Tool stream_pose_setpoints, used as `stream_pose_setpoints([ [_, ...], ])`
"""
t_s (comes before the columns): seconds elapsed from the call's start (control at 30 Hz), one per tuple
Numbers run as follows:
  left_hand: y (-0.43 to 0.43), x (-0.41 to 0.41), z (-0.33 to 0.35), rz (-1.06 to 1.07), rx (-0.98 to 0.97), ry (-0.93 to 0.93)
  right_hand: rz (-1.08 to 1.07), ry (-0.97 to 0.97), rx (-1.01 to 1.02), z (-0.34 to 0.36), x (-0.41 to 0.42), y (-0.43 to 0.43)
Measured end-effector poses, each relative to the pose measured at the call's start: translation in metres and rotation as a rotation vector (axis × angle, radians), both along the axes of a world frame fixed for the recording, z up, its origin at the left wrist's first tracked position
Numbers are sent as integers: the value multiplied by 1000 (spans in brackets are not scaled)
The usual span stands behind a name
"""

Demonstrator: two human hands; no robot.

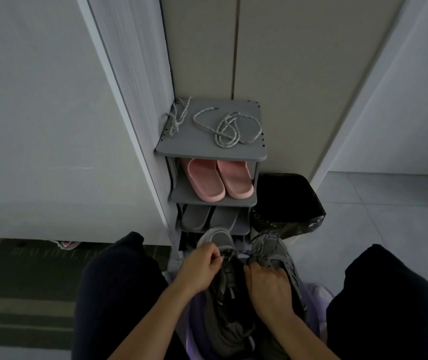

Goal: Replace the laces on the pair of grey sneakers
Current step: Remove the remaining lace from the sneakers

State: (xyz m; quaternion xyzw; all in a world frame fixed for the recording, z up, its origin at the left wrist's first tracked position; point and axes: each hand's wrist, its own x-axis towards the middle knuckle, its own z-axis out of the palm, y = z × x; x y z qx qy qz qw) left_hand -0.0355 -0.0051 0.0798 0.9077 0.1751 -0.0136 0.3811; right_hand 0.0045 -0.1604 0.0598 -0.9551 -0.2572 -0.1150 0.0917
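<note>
Two grey sneakers lie between my knees, toes pointing away. On the left sneaker (227, 302) my left hand (202, 266) pinches a dark speckled lace (229, 253) near the top eyelets. My right hand (268, 287) rests curled over the tongue area where the two shoes meet; whether it holds the lace is hidden. The right sneaker (276, 252) has its own speckled lace threaded. Two loose light grey speckled laces (229, 127) lie coiled on top of the grey shoe rack (209, 149), one at the left edge (177, 118).
The rack's lower shelves hold pink slippers (216, 180) and grey slippers (207, 216). A bin with a black bag (285, 203) stands right of the rack. A purple seat rim (197, 315) shows under the shoes. White walls flank the rack; tiled floor lies right.
</note>
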Motion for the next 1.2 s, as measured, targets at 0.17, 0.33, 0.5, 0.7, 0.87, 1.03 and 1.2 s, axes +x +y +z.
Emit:
stream_pose_setpoints([
  [0.17, 2, 1, -1, 163, -158, 40, 32, -51, -8, 0, -3, 3],
  [0.33, -24, -14, -25, 185, -134, 62, 31, -63, -7, -4, -3, 3],
  [0.5, 12, 2, 12, 218, 174, -124, 57, -90, -21, -3, -2, 2],
  [0.7, 13, 7, 15, 165, -80, 160, 42, -73, -24, -3, -4, 3],
  [0.87, -12, -3, -1, 132, 48, 94, 16, -64, 16, -4, -3, 1],
  [1.03, 10, 9, 21, 136, 199, -5, 16, -44, 2, -5, -4, 2],
  [1.2, -20, -8, -3, 99, 79, 181, -4, -40, 21, -7, -4, 2],
])
